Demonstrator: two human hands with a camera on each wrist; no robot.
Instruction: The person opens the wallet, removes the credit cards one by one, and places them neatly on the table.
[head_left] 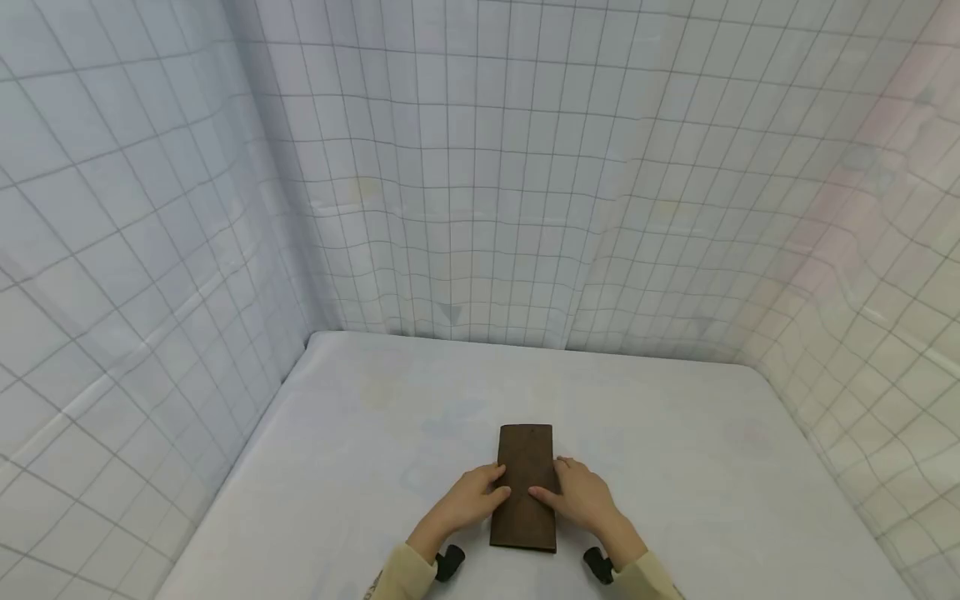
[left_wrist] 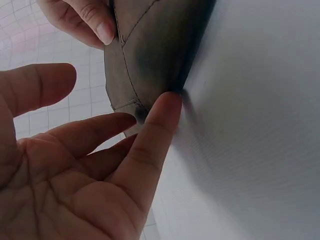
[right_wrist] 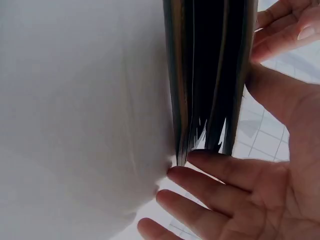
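A long dark brown leather wallet [head_left: 527, 454] lies on the white-covered table, its long sides pointing away from me. My left hand [head_left: 467, 502] is at its left side. In the left wrist view, that hand's fingertips touch the stitched edge of the wallet [left_wrist: 152, 55], while the thumb stands apart. At the right side is my right hand [head_left: 587, 498], its thumb on the top cover. The right wrist view shows the wallet's layered side [right_wrist: 207, 65] slightly spread, with the right fingers [right_wrist: 215, 187] fairly straight by one corner.
White table cover [head_left: 360, 467] surrounds the wallet. Gridded white curtains [head_left: 487, 167] hang behind the table and along both sides. A black wrist device [head_left: 449, 564] sits by the left cuff, another black device [head_left: 598, 566] by the right cuff.
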